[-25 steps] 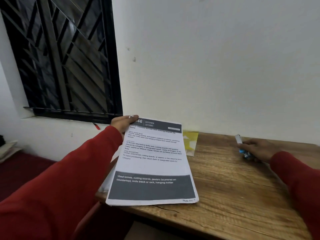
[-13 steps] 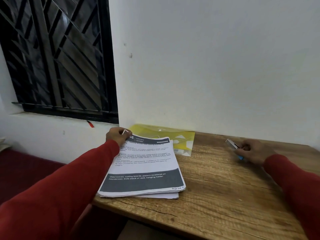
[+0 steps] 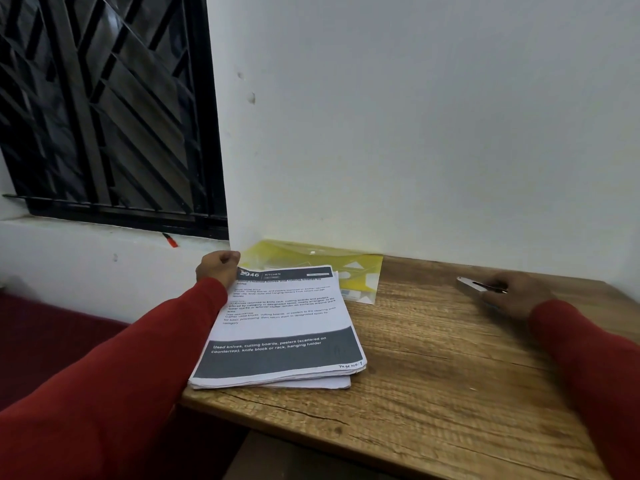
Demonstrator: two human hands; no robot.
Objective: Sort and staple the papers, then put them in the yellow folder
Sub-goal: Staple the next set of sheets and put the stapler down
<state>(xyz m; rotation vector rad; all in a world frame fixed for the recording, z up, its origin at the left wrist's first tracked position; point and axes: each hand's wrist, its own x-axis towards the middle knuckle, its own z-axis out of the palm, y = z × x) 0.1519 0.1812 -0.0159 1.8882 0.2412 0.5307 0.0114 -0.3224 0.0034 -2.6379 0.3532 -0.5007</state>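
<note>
A stack of printed papers [image 3: 280,327] lies flat at the left end of the wooden table [image 3: 433,375], its top sheet marked "Kitchen" and "Page No 1". My left hand [image 3: 218,268] grips the stack's far left corner with curled fingers. Behind the stack, against the wall, lies the yellow folder [image 3: 349,265], partly covered by the papers. At the far right my right hand [image 3: 509,292] holds a silver stapler [image 3: 472,285] low on the table, fingers curled around it.
A white wall rises directly behind the table. To the left is a dark barred window [image 3: 104,109] above a white sill, with a small red object [image 3: 170,240] on it. The table's front edge runs across the lower frame.
The papers, held tilted up a second ago, now lie flat on the table, uncovering the yellow folder. My right hand stays on the stapler.
</note>
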